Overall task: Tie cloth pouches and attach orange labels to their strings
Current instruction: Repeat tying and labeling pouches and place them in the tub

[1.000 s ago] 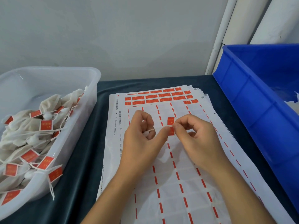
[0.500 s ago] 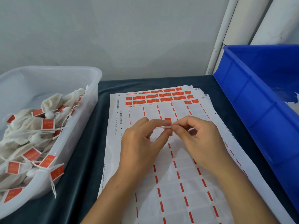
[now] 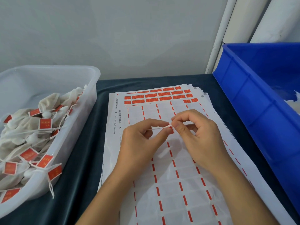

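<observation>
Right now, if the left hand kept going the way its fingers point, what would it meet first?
Its fingers point right, so the left hand would almost at once meet the right hand, whose fingertips pinch the same orange label and string. Depth looks shared, though one view cannot confirm it.

A small orange label [image 3: 170, 129] sits folded over a thin white string [image 3: 156, 128], pinched between thumbs and forefingers above the label sheets [image 3: 162, 159]; it looks only partly closed, though fingers hide much of it. Unused orange labels fill the sheets' far rows. Tied cream cloth pouches [image 3: 24, 135] with labels lie heaped at left.
</observation>
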{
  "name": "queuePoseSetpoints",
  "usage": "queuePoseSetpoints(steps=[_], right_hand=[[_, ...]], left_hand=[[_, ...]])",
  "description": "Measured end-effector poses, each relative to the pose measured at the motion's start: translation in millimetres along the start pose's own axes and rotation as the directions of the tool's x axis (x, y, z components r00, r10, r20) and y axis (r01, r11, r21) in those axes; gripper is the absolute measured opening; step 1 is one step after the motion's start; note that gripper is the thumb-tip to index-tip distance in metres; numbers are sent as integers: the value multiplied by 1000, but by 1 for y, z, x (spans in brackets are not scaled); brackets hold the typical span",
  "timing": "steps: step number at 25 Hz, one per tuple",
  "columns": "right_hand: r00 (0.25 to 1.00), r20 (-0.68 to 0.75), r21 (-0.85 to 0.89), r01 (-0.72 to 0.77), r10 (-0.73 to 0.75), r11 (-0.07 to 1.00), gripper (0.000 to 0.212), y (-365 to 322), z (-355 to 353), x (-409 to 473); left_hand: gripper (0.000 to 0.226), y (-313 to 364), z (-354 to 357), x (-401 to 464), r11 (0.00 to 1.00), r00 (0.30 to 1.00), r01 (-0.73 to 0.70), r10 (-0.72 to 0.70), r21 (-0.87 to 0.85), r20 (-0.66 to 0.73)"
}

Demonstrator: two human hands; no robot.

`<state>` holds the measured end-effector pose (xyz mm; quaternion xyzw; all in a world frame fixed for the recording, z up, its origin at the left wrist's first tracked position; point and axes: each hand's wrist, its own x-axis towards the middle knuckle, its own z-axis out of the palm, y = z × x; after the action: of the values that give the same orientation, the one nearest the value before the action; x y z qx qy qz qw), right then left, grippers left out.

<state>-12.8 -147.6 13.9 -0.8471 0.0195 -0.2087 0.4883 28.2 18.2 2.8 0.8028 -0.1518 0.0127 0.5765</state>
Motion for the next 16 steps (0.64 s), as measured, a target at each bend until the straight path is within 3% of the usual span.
queuePoseSetpoints(steps=[5, 10, 16], right_hand=[[998, 35, 16, -55, 55, 998, 16, 0, 1, 0], [998, 53, 29, -42, 41, 999, 11, -1, 2, -1], [998, 59, 60, -34, 31, 998, 8, 0, 2, -2]], left_hand=[[29, 1, -4, 5, 993, 995, 67, -60, -98, 78], [4, 0, -8, 9, 983, 983, 149, -135, -104, 125], [8, 2, -8, 8, 975, 978, 180, -164, -131, 127]])
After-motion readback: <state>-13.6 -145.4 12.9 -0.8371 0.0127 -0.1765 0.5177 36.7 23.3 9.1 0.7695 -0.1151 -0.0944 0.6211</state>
